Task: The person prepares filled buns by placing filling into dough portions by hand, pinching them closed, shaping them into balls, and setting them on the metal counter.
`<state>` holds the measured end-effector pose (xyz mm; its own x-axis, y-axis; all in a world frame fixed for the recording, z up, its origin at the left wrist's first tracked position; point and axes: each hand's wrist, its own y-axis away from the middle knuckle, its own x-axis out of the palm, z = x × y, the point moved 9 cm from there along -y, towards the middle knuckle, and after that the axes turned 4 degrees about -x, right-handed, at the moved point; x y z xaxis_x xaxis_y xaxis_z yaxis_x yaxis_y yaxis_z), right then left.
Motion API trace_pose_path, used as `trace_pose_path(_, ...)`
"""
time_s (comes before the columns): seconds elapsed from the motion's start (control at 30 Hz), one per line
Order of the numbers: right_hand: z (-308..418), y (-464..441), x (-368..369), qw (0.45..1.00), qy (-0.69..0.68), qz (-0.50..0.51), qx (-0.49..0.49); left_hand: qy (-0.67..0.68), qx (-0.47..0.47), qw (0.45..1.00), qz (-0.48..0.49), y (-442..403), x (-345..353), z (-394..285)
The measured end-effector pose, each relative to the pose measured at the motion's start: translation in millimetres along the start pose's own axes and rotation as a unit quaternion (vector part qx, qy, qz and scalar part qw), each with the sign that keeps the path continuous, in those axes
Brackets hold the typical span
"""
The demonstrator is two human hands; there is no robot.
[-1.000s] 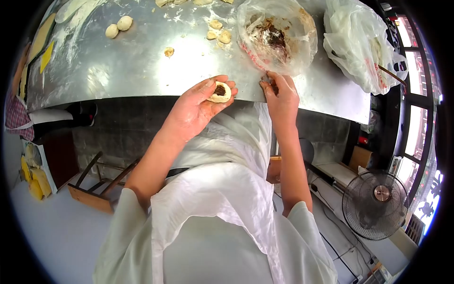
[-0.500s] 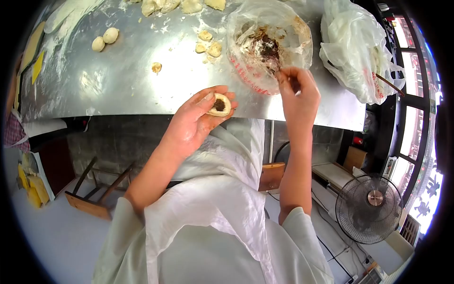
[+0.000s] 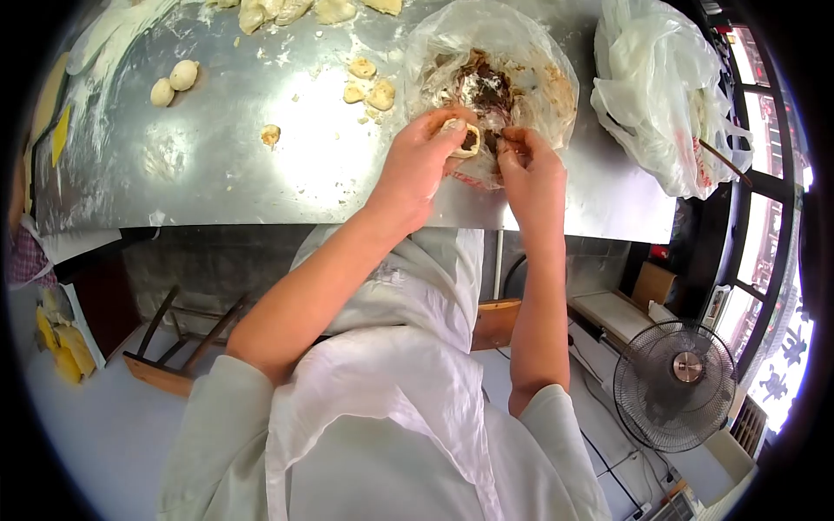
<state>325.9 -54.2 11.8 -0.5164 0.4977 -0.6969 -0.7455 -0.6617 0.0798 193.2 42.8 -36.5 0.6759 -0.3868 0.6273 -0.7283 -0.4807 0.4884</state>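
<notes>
My left hand is curled around a pale dough cup, its open side showing a dark filling inside. The cup sits between my thumb and fingers, over the near part of an open plastic bag. Just beside it, my right hand pinches a dark bit between thumb and fingertips, close to the cup's opening. Behind my hands, a dark, sticky mass dusted with white lies in the bag. On the metal tabletop, three small dough pieces lie near the bag's left side, one small lump farther left, and two touching dough balls beyond that. A bulging white bag stands to my right.
</notes>
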Motion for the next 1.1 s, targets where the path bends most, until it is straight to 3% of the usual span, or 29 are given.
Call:
trace_pose_path(0.27, 9, 2, 8, 0.992, 0.098, -0.033, -0.069, 0.036, -0.011, 0.999, -0.013, -1, -7, 1)
trace_pose_path(0.37, 10, 5, 3, 0.994, 0.082, -0.062, -0.035, 0.069, -0.007, 0.998, -0.001, 2, -6, 0)
trace_pose_path(0.5, -14, 6, 1, 0.987, -0.130, -0.092, 0.010, 0.107, -0.001, 0.994, 0.018, 10, -6, -5)
trace_pose_path(0.7, -26, 17, 0, 0.893, -0.440, -0.093, 0.018, 0.089, 0.009, 0.996, 0.029, 20, -6, -6)
trace_pose_path(0.83, 5, 37, -6, 0.915, -0.402, -0.033, -0.024, 0.105, -0.005, 0.994, 0.026, 29, -3, -3)
trace_pose_path(0.93, 56, 54, -3, 0.953, -0.243, -0.012, -0.181, 0.114, -0.015, 0.993, 0.033, 38, 2, 1)
trace_pose_path(1.1, 69, 62, 8, 0.972, -0.183, -0.031, -0.144, 0.094, 0.024, 0.995, 0.021, 51, -2, -1)
